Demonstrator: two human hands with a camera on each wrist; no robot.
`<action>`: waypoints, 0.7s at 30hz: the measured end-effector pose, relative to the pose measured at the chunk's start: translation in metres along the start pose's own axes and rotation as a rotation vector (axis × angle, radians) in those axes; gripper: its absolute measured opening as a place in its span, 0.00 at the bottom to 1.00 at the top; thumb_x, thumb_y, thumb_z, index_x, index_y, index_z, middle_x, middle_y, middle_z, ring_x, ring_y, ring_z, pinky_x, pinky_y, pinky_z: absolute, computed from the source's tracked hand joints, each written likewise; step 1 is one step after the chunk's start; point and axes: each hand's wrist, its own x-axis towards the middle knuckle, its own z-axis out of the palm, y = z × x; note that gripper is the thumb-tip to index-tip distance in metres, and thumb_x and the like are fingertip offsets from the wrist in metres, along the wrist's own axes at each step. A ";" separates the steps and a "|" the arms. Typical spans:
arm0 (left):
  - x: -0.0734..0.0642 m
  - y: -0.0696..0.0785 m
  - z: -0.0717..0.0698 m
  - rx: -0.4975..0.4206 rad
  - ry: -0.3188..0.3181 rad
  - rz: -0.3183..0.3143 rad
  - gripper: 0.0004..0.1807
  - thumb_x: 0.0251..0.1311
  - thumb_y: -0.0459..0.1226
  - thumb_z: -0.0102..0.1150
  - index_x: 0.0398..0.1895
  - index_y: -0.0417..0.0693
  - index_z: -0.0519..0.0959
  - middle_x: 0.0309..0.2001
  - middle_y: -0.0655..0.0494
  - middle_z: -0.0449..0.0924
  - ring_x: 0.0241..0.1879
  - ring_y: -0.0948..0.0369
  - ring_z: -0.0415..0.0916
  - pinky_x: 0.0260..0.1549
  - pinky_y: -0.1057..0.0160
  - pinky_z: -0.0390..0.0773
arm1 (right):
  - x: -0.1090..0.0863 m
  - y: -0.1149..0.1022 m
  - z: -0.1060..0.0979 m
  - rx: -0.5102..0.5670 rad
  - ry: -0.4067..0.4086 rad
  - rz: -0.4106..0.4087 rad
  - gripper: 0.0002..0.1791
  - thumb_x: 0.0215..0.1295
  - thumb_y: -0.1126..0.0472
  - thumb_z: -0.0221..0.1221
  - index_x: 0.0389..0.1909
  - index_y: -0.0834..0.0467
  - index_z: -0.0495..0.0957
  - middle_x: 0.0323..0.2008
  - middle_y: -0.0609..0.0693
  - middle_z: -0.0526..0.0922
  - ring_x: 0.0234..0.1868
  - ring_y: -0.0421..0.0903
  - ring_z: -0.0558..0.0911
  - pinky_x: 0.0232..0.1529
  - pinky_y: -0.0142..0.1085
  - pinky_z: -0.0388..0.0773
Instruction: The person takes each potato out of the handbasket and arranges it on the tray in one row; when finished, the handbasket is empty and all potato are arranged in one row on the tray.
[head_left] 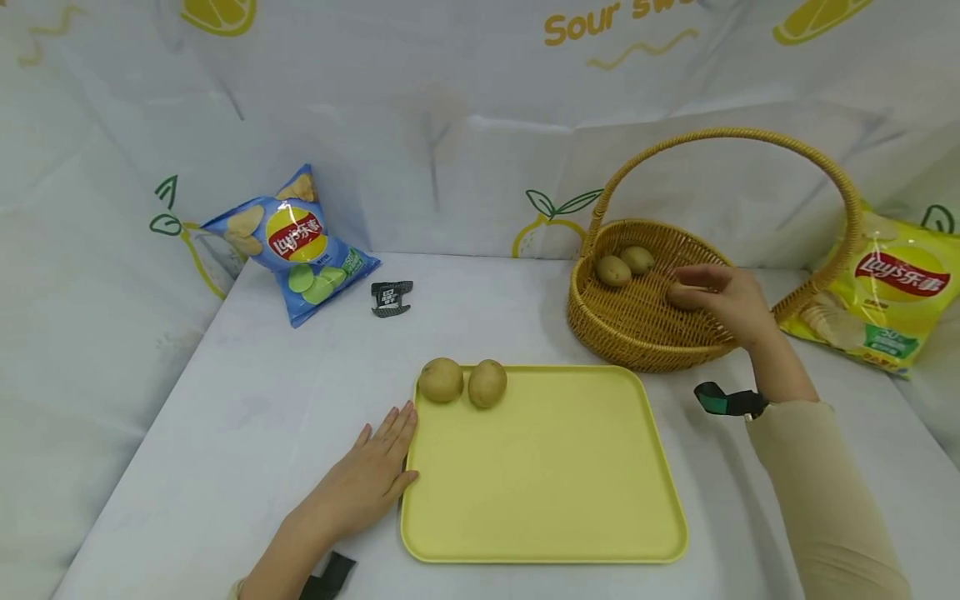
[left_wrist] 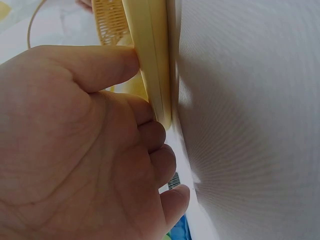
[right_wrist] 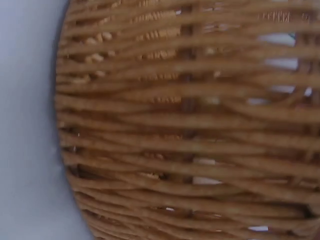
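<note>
A white-covered table meets a white backdrop printed with lemons. The hands work apart: the left hand, fingers extended, touches the yellow tray; the right hand pinches a potato inside the wicker basket. Two potatoes lie on the tray, two beyond the right hand. The left wrist view adds the palm; the right wrist view, woven basket wall.
</note>
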 end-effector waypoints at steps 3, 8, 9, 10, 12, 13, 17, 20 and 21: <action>0.000 0.000 0.000 -0.006 -0.001 -0.004 0.36 0.70 0.45 0.46 0.72 0.34 0.47 0.74 0.44 0.42 0.72 0.50 0.38 0.66 0.42 0.46 | 0.003 0.003 -0.001 -0.002 0.019 0.019 0.31 0.64 0.47 0.58 0.61 0.65 0.69 0.54 0.51 0.74 0.56 0.49 0.67 0.55 0.48 0.64; -0.001 0.000 0.000 -0.007 0.001 -0.002 0.36 0.70 0.45 0.45 0.72 0.34 0.47 0.74 0.44 0.42 0.72 0.50 0.38 0.66 0.43 0.46 | 0.010 0.010 -0.002 0.004 0.034 0.041 0.33 0.66 0.46 0.56 0.61 0.67 0.67 0.57 0.62 0.71 0.59 0.57 0.66 0.58 0.54 0.62; -0.001 0.000 0.000 -0.005 0.003 0.000 0.36 0.70 0.45 0.45 0.72 0.35 0.47 0.74 0.44 0.42 0.72 0.50 0.38 0.66 0.43 0.46 | 0.011 0.012 -0.003 0.000 0.038 0.046 0.33 0.66 0.46 0.56 0.61 0.67 0.67 0.57 0.63 0.71 0.58 0.57 0.66 0.58 0.54 0.62; -0.001 -0.001 0.001 -0.003 0.004 0.001 0.36 0.70 0.45 0.45 0.72 0.35 0.47 0.74 0.45 0.42 0.72 0.50 0.38 0.66 0.43 0.46 | 0.012 0.013 -0.003 -0.003 0.039 0.049 0.33 0.66 0.46 0.56 0.61 0.67 0.67 0.57 0.63 0.70 0.58 0.57 0.66 0.58 0.54 0.62; 0.000 -0.001 0.001 0.002 0.004 0.002 0.36 0.70 0.45 0.45 0.73 0.35 0.47 0.74 0.45 0.41 0.72 0.50 0.38 0.66 0.43 0.47 | 0.014 0.016 -0.004 -0.011 0.038 0.059 0.34 0.66 0.44 0.55 0.62 0.67 0.67 0.58 0.64 0.70 0.58 0.57 0.66 0.58 0.54 0.62; 0.000 -0.001 0.001 0.004 0.005 0.002 0.36 0.70 0.45 0.45 0.73 0.35 0.47 0.74 0.45 0.41 0.72 0.50 0.38 0.66 0.43 0.47 | 0.015 0.017 -0.004 -0.010 0.035 0.062 0.34 0.66 0.44 0.55 0.62 0.67 0.67 0.58 0.65 0.69 0.59 0.58 0.65 0.58 0.54 0.62; 0.000 -0.002 0.001 0.004 0.003 -0.001 0.37 0.70 0.46 0.45 0.73 0.35 0.47 0.74 0.45 0.41 0.72 0.50 0.38 0.66 0.43 0.46 | 0.018 0.020 -0.006 -0.007 0.021 0.077 0.35 0.67 0.45 0.54 0.63 0.68 0.65 0.60 0.68 0.67 0.61 0.61 0.63 0.59 0.57 0.60; 0.000 -0.002 0.001 0.004 0.000 -0.003 0.36 0.70 0.46 0.45 0.73 0.35 0.46 0.74 0.45 0.41 0.72 0.50 0.38 0.67 0.43 0.46 | 0.020 0.021 -0.006 -0.008 0.006 0.099 0.35 0.67 0.45 0.54 0.64 0.68 0.64 0.61 0.68 0.65 0.63 0.63 0.61 0.60 0.58 0.59; 0.000 -0.002 0.001 0.006 -0.001 -0.004 0.36 0.70 0.46 0.44 0.73 0.35 0.46 0.74 0.45 0.41 0.73 0.51 0.38 0.67 0.44 0.46 | 0.021 0.021 -0.006 -0.007 -0.001 0.106 0.35 0.67 0.46 0.54 0.65 0.68 0.63 0.61 0.68 0.65 0.63 0.63 0.61 0.60 0.58 0.59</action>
